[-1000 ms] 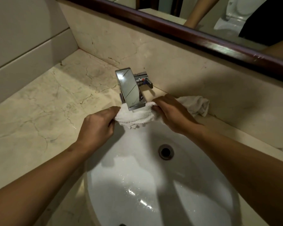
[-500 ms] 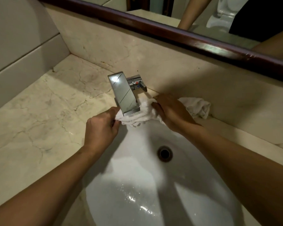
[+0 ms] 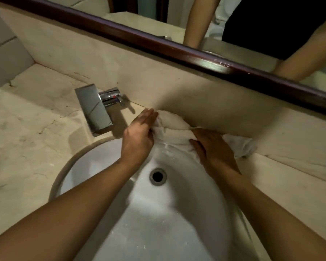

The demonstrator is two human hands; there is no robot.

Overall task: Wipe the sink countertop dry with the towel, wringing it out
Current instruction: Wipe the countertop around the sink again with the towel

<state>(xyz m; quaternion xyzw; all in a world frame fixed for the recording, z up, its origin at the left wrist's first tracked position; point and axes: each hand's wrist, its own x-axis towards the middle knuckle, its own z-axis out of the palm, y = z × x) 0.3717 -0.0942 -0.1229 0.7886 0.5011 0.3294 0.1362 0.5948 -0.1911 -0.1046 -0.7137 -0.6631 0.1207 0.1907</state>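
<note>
Left hand is laid against the left end of the white towel, fingers nearly straight and pointing toward the backsplash, thumb tucked at the cloth; the towel is pressed, not clearly gripped. Right hand is laid flat on the right part of the same towel, fingers extended and spread toward the left, palm down; no curl round the cloth is seen.

Towel position: bunched on the narrow strip of marble countertop between the back rim of the white basin and the backsplash, its front edge hanging slightly over the rim. A loose tail is seen beyond the right hand, lying on the counter against the wall.

Chrome faucet stands just left of the left hand, apart from the towel. Drain is seen in the basin below the hands; droplets are visible on the basin wall.

Judgement: the towel is held between two flat hands so that the strip behind the basin can be swept and water pushed over the rim. The step in hand is taken to be wiping; wringing appears not yet begun, since neither hand is wrapped round the cloth. The basin below is well placed to catch runoff.
</note>
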